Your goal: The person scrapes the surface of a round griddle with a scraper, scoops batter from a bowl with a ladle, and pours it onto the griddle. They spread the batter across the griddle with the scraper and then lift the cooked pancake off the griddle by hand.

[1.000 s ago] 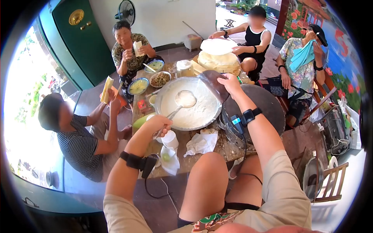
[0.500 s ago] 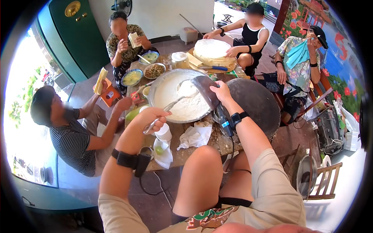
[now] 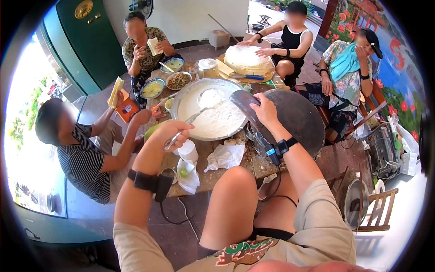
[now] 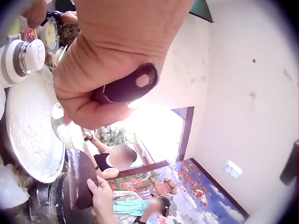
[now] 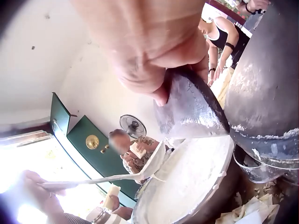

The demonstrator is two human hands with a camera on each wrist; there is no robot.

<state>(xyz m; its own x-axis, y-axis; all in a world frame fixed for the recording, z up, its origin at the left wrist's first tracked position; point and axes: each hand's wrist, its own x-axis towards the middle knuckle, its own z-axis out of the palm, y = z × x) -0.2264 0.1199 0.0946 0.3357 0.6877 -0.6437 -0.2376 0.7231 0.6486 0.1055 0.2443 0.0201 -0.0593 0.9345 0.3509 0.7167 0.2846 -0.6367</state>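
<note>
My left hand [image 3: 168,135] grips the handle of a metal ladle [image 3: 197,116]. The dark end of that handle [image 4: 133,85] pokes out of the fist in the left wrist view. The ladle's bowl, coated white, is over the wide metal basin [image 3: 177,127] of thick white batter [image 3: 213,121]. My right hand [image 3: 266,112] pinches a dark, curved scraper-like sheet [image 3: 244,105] by its upper edge, thumb on the near face. The sheet leans over the basin's right rim, beside a round black griddle [image 3: 297,120]. In the right wrist view the sheet [image 5: 191,107] has whitish smears.
Behind the basin are a stack of thin flatbreads [image 3: 249,61], a blue-handled knife [image 3: 253,77], a jar [image 3: 208,68] and bowls of food [image 3: 179,80]. Crumpled paper [image 3: 225,155] and a white cup [image 3: 188,152] lie nearer me. Several people sit around the table.
The ladle has shifted toward the back of the basin. The dark sheet has swung upright and drawn back toward the griddle side. Across the table, a person has laid a flatbread onto the stack.
</note>
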